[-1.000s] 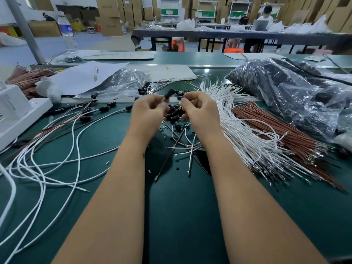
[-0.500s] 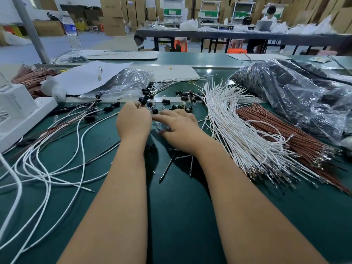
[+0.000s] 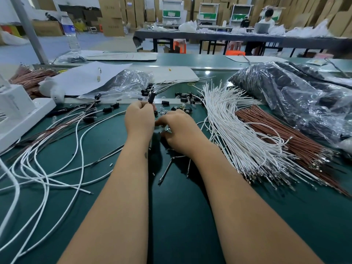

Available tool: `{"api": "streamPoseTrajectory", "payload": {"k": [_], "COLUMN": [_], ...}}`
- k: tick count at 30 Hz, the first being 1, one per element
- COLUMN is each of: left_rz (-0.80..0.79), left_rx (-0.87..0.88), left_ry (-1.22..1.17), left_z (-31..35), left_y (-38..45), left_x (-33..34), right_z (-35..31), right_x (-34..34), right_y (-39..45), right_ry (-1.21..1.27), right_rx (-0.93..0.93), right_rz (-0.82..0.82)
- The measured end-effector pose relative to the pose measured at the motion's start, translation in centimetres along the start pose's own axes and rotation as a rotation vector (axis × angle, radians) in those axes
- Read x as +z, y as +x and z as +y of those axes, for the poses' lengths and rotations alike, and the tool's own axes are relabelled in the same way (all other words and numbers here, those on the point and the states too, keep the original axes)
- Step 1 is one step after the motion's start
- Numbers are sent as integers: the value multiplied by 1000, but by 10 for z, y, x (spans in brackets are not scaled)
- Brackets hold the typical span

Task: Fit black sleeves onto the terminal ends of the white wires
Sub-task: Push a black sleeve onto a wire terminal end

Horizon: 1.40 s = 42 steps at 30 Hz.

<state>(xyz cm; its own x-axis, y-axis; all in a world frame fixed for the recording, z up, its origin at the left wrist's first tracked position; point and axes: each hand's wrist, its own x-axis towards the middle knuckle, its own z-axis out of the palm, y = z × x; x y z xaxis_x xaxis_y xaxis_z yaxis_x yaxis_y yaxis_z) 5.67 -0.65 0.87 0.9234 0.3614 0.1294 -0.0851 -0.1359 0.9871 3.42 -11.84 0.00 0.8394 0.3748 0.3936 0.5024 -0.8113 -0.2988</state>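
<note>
White wires (image 3: 236,134) fan across the green surface (image 3: 171,216) at right, within reach. The left hand (image 3: 140,119) lifts a black sleeve (image 3: 151,97), fingers pinching it ready for fitting; the right hand (image 3: 181,128), fingers curled, picks among loose parts.

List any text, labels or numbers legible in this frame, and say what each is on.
None can be read.
Water bottle: blue label, print blurred.
Cardboard boxes: faint markings, too small.
White device: faint embossed lines, unreadable.
Green panels on the shelf racks: no legible characters.
</note>
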Motion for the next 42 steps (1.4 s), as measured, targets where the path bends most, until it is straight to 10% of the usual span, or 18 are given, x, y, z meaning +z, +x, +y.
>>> {"api": "streamPoseTrajectory", "payload": {"k": [18, 42], "left_rz": [-333, -418], "left_rx": [284, 314], "left_ry": [45, 126], "left_z": [-1, 0], "left_y": [-16, -19], "left_x": [11, 11], "right_z": [29, 23], "right_x": [-37, -30], "right_y": [-12, -8], "right_ry": [1289, 1026], "right_rx": [581, 527], "right_rz": [570, 560]}}
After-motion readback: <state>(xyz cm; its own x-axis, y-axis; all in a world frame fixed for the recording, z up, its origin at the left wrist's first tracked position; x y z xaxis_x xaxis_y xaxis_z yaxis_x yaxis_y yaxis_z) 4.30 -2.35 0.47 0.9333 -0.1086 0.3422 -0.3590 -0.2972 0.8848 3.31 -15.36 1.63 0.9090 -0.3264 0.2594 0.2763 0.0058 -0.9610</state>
